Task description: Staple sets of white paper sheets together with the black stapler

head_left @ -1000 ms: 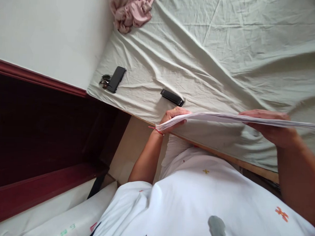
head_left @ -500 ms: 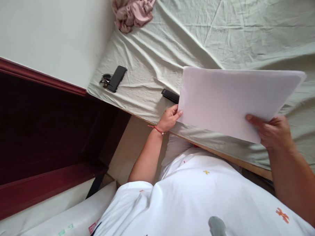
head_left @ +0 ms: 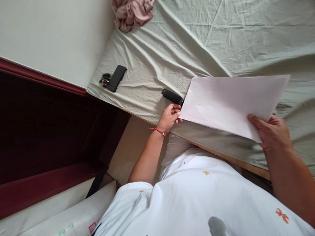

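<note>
Centrally, both hands hold a white paper sheet (head_left: 231, 100) above the bed (head_left: 176, 38): right hand (head_left: 273, 131) pinching its lower right corner, left hand (head_left: 170, 116) closed on its left edge, beside a black device (head_left: 172, 96).

White paper (head_left: 231, 100), pale green sheet (head_left: 202, 36), pink cloth (head_left: 133, 9), black phone (head_left: 116, 78).

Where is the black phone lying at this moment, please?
In the head view, the black phone lies at the left corner of the pale green bed sheet, touching a small bunch of keys, far left of the left hand.
</note>
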Available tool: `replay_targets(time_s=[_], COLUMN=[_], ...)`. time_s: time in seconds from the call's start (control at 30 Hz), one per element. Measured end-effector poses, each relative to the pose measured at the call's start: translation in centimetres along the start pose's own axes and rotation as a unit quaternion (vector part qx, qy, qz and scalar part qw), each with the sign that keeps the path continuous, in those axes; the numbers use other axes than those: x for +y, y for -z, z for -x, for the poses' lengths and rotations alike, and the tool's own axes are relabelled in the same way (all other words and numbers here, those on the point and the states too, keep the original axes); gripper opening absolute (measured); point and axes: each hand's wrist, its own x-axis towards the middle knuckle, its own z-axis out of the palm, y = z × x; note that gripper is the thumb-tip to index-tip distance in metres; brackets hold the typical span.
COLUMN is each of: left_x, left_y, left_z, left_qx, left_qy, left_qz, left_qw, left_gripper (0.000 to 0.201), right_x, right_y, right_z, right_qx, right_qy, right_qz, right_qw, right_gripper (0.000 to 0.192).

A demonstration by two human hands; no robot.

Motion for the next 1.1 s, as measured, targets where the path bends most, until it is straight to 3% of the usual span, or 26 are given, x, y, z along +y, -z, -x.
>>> replay_targets(time_s=[0.2, 0.53, 0.63, 0.73, 0.93, 1.1], left_x=[-0.1, -1.9, -2.5, -2.6, -1.8, -2.1], left_y=[0.0, 0.3, 0.7, 1.2, 1.3, 1.1], left_z=[0.2, -0.5, -0.6, -0.4, -0.2, -1.0], left_qx=[0.055, 0.111, 0.163, 0.208, 0.151, 0.097], left_qy=[-0.019, -0.073, -0.138, -0.229, -0.352, -0.343], left_qz=[-0.018, -0.099, -0.187, -0.29, -0.396, -0.426], left_qw=[0.998, 0.986, 0.959, 0.906, 0.834, 0.832], left_gripper=[0.032, 0.026, 0.029, 0.035, 0.053, 0.058], right_x=[-0.1, 0.0, 0.0, 0.1, 0.0, 0.4], right_y=[-0.6, -1.4, -1.5, -1.6, -2.2, -2.7], right_z=[0.0, 0.0, 0.0, 0.1, 0.4, 0.7], right_qx=[0.022, -0.006, -0.008, -0.009, 0.003, 0.007], right_qy=[0.015, 0.06, 0.07, 0.077, 0.086, 0.097], right_qz=[-0.015, -0.009, 0.0, -0.001, -0.003, -0.015], right_qw=[1.0, 0.998, 0.998, 0.997, 0.996, 0.995], right_gripper=[0.038, 0.034, 0.032, 0.031, 0.03, 0.028])
